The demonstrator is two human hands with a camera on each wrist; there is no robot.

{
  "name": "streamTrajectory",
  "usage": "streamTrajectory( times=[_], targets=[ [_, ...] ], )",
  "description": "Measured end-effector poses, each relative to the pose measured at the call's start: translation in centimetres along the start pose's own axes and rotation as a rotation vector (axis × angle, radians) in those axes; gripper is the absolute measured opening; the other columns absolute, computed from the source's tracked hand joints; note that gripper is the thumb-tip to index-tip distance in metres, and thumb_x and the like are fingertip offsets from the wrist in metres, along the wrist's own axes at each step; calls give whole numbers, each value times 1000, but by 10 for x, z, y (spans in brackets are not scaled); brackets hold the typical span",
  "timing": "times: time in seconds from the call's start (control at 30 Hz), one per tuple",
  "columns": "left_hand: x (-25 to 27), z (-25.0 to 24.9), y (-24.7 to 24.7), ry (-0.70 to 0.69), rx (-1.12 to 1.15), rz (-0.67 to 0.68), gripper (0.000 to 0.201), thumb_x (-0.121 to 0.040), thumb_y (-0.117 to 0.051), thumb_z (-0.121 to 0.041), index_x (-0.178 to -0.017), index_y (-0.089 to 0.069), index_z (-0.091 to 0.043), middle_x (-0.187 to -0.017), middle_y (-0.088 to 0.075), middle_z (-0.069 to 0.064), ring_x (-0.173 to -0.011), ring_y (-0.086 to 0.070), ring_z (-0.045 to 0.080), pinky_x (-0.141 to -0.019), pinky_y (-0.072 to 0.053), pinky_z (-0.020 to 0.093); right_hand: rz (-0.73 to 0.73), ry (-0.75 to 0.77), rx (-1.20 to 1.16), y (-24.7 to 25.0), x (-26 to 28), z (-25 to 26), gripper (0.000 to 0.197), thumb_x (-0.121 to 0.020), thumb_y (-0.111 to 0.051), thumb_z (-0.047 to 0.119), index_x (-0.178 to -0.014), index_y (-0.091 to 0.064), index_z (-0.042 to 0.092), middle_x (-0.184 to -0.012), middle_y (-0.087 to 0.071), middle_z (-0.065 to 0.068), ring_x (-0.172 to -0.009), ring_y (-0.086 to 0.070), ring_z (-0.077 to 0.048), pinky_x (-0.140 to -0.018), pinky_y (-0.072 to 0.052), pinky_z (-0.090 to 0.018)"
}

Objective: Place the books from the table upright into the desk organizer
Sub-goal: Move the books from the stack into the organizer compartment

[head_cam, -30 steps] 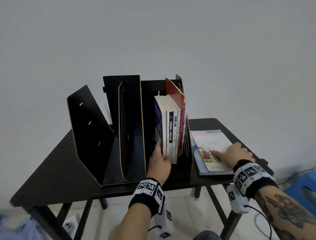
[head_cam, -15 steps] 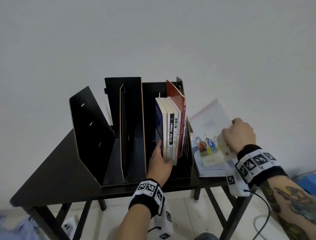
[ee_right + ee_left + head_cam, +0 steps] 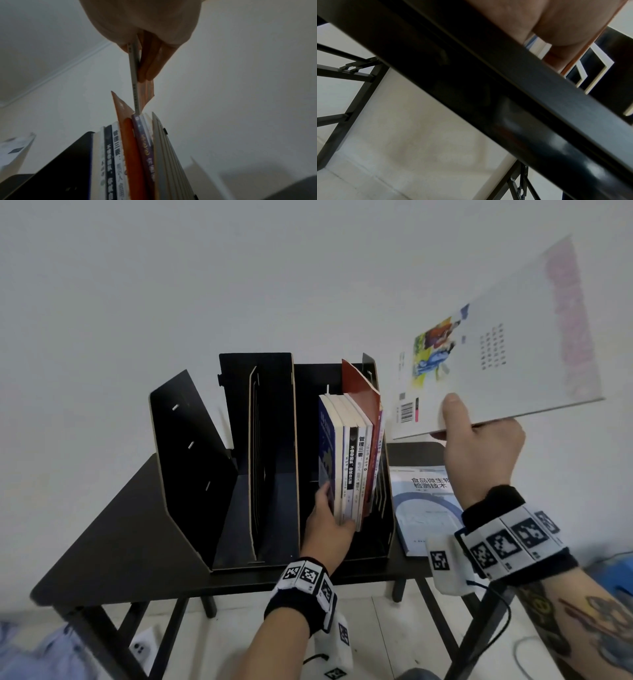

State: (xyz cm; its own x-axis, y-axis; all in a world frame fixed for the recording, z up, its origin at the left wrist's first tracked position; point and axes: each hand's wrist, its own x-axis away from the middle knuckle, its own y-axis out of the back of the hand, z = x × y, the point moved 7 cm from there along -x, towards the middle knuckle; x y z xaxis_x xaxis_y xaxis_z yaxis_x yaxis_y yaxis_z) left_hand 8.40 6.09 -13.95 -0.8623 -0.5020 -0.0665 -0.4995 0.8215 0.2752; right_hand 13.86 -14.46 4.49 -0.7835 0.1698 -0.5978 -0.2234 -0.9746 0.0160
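While the right hand point(image 3: 479, 453) is raised above the right end of the surface point(image 3: 113, 529), it is pinching a thin white book point(image 3: 496, 350) near its lower edge, thumb on the back cover and the other fingers curled underneath. That book is hanging in the air, tilted, up and to the right of the black organizer point(image 3: 191, 460), touching nothing but the hand. In the right wrist view the fingers point(image 3: 150, 59) are showing clamped on the book's spine point(image 3: 134, 75), which is pointing down toward the standing books. The right forearm is reaching up from the lower right, a band of printed markers around the wrist.

Reaching forward into the organizer's right compartment, the left hand point(image 3: 325, 525) is bracing the row of upright books point(image 3: 352, 460), its fingers lying against the blue cover of the leftmost one near the bottom. Whether the thumb is curling round the books cannot be told. Another book with a blue and white cover point(image 3: 421, 508) is lying flat on the surface just right of the organizer, below the raised hand.
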Motion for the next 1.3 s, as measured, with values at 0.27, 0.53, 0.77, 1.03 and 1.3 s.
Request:
streamTrajectory(
  times=[0.27, 0.53, 0.77, 1.03, 1.3],
  targets=[
    [-1, -1, 0, 15, -2, -1, 77, -89, -64, -12, -150, -25, -35, -122, -64, -10, -109, -61, 6, -97, -48, 27, 3, 131, -170, -16, 15, 36, 33, -92, -60, 25, -62, -59, 11, -51, -61, 19, -53, -55, 5, -67, -51, -25],
    [-2, 1, 0, -2, -14, -9, 78, -87, -68, -17, -151, -25, -35, -125, -64, -10, -113, -60, 8, -104, -46, 33, -40, 177, -292, -17, 33, 52, 39, -90, -63, 12, -55, -57, -3, -63, -65, -6, -46, -49, -2, -56, -39, -7],
    [1, -3, 2, -16, 11, -42, 83, -83, -71, -19, -151, -25, -32, -121, -64, -14, -100, -62, 1, -97, -49, 29, 347, 253, 280, -71, 60, 45, 50, -91, -60, 26, -50, -34, 13, -43, -50, -5, -47, -50, -29, -52, -33, -34],
    [1, -9, 1, -100, 201, -66, 117, -71, -77, -46, -151, 9, -42, -150, -37, -7, -134, -44, 9, -110, -39, 32, 499, 354, 642, -110, 83, 19, 38, -92, -52, 28, -124, -51, 8, -56, -46, -2, -50, -41, -26, -55, -34, -27],
    [-2, -13, 2, -158, -17, -80, 85, -73, -55, -62, -145, -29, -23, -151, -32, -1, -131, -45, 16, -110, -42, 42, 639, 231, 658, -119, 97, -12, 76, -95, -45, 32, -150, 8, 28, -71, -49, 2, -61, -53, -23, -65, -47, -34]
  ],
)
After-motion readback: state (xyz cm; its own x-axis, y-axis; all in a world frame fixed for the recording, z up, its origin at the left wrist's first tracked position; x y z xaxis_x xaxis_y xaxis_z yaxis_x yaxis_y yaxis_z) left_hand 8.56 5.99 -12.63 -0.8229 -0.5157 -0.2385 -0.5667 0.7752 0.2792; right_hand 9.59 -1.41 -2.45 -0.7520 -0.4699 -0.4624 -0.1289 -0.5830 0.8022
